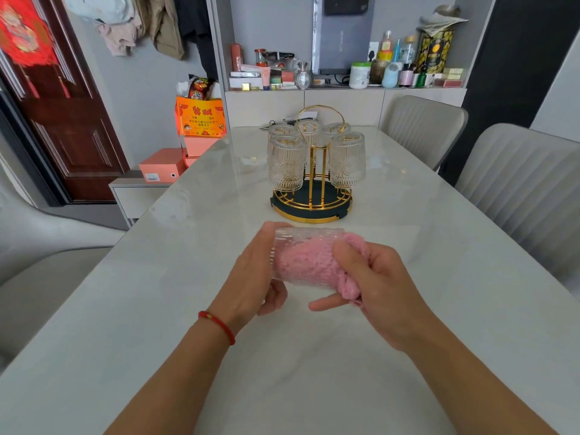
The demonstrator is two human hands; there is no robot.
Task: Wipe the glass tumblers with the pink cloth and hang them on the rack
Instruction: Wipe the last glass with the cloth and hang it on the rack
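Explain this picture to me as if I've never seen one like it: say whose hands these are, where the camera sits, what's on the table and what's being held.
There is no machine here. A person wears a camera on the head, so the single picture looks forward and down at their own two hands. The left hand grips a ribbed glass tumbler lying sideways. The right hand pinches a pink cloth stuffed into the tumbler's open end, wiping the inside. Behind them on the pale table stands a gold rack with a dark round base; five more tumblers hang on it upside down. Grey chairs stand around the table.
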